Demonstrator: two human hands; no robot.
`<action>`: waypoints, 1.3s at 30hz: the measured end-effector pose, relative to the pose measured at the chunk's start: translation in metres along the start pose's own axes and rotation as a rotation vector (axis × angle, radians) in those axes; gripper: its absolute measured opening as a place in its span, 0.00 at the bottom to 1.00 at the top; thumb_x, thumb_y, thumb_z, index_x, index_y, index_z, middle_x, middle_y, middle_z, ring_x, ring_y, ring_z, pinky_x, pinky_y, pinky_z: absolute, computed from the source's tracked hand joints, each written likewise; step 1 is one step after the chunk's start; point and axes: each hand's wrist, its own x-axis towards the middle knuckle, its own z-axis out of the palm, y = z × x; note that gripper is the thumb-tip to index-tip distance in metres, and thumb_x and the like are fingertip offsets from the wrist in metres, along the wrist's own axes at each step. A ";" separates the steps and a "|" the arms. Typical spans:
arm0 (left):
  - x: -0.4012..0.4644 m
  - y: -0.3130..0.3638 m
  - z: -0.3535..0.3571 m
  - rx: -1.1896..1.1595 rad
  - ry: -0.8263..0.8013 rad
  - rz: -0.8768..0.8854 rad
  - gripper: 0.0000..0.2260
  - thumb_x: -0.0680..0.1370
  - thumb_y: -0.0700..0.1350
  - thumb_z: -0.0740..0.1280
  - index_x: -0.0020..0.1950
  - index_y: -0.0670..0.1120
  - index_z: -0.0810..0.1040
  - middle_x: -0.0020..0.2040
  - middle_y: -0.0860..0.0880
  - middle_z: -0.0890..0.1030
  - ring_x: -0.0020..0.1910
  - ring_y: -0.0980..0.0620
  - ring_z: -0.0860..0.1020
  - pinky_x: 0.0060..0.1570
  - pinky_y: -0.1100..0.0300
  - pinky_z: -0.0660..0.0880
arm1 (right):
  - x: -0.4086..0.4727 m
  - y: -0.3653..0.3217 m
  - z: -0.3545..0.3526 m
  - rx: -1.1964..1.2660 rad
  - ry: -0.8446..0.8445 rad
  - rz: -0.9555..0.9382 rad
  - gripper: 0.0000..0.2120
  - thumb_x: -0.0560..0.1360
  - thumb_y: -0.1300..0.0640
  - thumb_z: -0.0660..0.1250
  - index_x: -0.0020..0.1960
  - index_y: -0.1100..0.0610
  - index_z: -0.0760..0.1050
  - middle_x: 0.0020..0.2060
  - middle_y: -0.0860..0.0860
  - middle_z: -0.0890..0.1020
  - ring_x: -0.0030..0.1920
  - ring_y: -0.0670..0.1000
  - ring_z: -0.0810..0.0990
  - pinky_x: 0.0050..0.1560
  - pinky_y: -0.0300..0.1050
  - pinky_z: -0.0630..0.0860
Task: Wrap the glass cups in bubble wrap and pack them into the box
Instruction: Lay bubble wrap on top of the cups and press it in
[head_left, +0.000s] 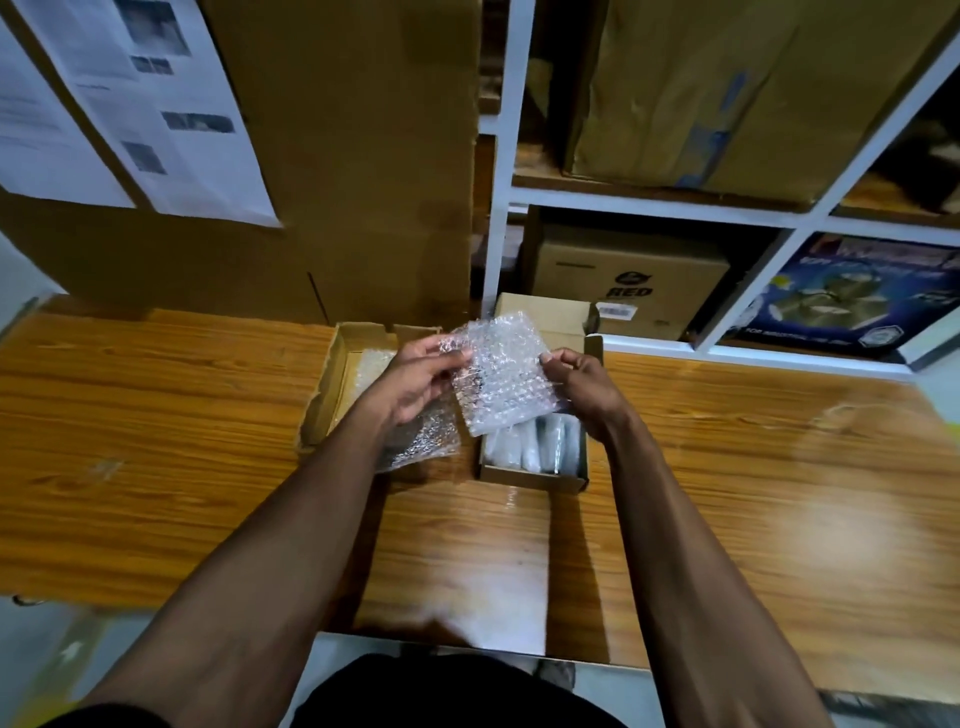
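Head view: both hands pinch a crinkly square bubble wrap sheet.

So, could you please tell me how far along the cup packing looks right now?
Done: several wrapped bundles already lie in the small cardboard box. In hand: both the left hand and right hand pinch one bubble wrap sheet above it. Left: more sheets lie by the tray; no bare cup is visible.

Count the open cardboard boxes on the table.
2: a shallow box under the left hand, and a small box of wrapped items below the right hand.
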 end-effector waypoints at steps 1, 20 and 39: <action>0.000 0.000 0.004 0.010 0.018 0.011 0.14 0.80 0.37 0.72 0.65 0.43 0.79 0.51 0.48 0.88 0.52 0.52 0.84 0.50 0.60 0.82 | -0.002 0.001 -0.003 -0.046 -0.011 0.006 0.09 0.84 0.51 0.66 0.50 0.55 0.80 0.38 0.48 0.82 0.35 0.47 0.77 0.36 0.42 0.76; 0.013 -0.011 0.041 0.101 0.054 0.031 0.38 0.66 0.49 0.82 0.73 0.44 0.74 0.62 0.47 0.85 0.65 0.47 0.81 0.68 0.45 0.74 | 0.015 0.007 -0.028 0.079 -0.043 -0.010 0.10 0.79 0.54 0.74 0.58 0.56 0.79 0.44 0.53 0.82 0.36 0.49 0.76 0.33 0.44 0.72; 0.019 0.000 0.096 0.205 -0.074 0.124 0.13 0.87 0.43 0.61 0.66 0.40 0.81 0.59 0.39 0.86 0.58 0.42 0.86 0.60 0.50 0.82 | 0.006 -0.019 -0.021 0.106 -0.107 -0.120 0.12 0.84 0.52 0.66 0.59 0.60 0.82 0.48 0.53 0.87 0.49 0.54 0.86 0.48 0.45 0.81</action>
